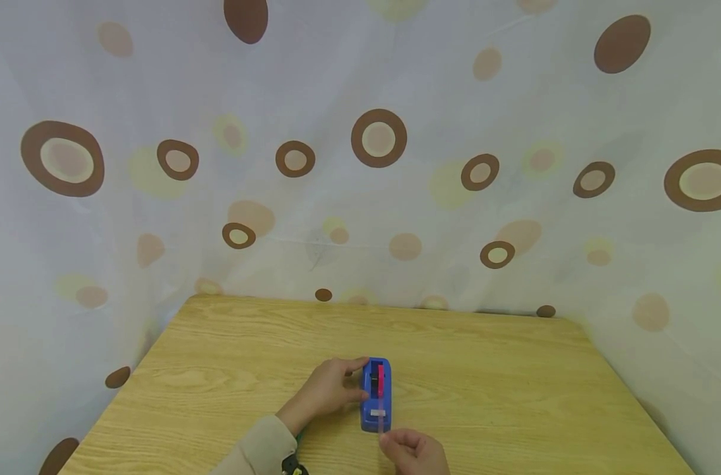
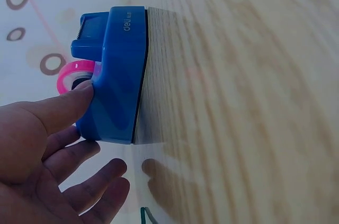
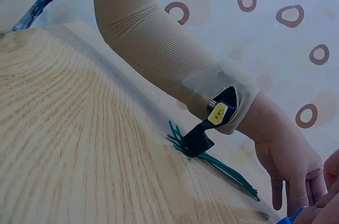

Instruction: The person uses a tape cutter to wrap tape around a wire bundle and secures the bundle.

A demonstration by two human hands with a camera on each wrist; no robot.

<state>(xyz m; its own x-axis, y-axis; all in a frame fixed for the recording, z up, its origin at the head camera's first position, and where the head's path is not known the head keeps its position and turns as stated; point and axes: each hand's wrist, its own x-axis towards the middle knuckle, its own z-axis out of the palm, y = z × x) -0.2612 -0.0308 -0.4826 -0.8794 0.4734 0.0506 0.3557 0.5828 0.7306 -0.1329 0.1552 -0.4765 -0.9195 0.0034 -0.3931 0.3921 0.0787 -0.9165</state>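
A blue tape dispenser (image 1: 369, 406) stands on the wooden table, carrying a pink tape roll (image 1: 380, 380). My left hand (image 1: 329, 389) holds it from the left side. In the left wrist view, the thumb presses the dispenser's side (image 2: 121, 75) near the roll (image 2: 77, 66), with one fingertip at its back end and the other fingers off it. From the roll a thin strip of tape (image 1: 380, 422) runs over the dispenser's front toward me. My right hand (image 1: 416, 452) pinches the strip's end between thumb and forefinger, just beyond the front edge.
The wooden table (image 1: 485, 376) extends around both hands. A spotted curtain (image 1: 431, 218) hangs behind and at both sides. A black strap (image 3: 198, 140) with a yellow label and green strands (image 3: 233, 173) sits at my left wrist, close to the tabletop.
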